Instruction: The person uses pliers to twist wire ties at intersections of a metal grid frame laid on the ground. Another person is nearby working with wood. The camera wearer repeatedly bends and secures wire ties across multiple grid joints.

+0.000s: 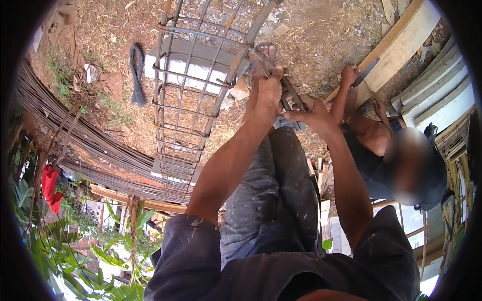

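Beside a long cage of steel bars, both my arms reach forward and my hands come close together over my foot. My left hand is closed, thumb up, around thin wire whose loose strands show near its fingers. My right hand grips a dark two-handled tool that looks like pincers. Its handles angle down toward my right thumb, and its far end lies close to my left hand among the wire. Where the wire meets the tool is hard to make out.
A bundle of dark tie wire lies on the ground at left. Pale blocks sit under the cage. Long bars curve along the left. At right, a co-worker's hand holds a dark blade against a wooden plank. Concrete posts lie beyond.
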Available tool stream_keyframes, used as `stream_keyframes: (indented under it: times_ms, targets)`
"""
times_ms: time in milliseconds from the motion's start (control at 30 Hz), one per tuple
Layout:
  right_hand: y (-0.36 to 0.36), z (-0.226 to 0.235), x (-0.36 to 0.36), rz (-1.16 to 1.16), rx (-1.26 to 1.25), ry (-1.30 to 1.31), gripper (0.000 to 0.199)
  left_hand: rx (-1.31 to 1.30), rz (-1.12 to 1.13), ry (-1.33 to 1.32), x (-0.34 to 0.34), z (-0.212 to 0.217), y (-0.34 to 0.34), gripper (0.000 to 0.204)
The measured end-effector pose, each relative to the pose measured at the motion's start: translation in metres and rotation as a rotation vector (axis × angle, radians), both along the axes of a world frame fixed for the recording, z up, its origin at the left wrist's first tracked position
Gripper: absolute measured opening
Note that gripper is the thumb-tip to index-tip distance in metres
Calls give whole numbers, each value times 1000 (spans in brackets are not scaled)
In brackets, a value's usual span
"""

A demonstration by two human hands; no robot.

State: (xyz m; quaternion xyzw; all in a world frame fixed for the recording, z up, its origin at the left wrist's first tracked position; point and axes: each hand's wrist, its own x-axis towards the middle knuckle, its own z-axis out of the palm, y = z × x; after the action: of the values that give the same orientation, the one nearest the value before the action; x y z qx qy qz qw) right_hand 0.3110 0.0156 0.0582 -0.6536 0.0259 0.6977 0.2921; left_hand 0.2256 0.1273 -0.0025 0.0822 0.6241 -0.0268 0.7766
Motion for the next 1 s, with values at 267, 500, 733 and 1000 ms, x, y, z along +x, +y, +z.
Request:
stream_keyframes:
  times_ms: [267,500,733,1000]
  targets:
    - [18,-11,-54,484,-307,-604,64,199,111,206,18,20,-9,28]
    - [-18,-45,-64,95,62,-190,42,306,-444,796,35,3,-14,50]
    - [-5,-6,-90,-442,-134,541,13,438,-358,510,-27,28,-18,57]
    - [11,73,-77,-316,99,354,19,729,-653,293,-76,81,17,49]
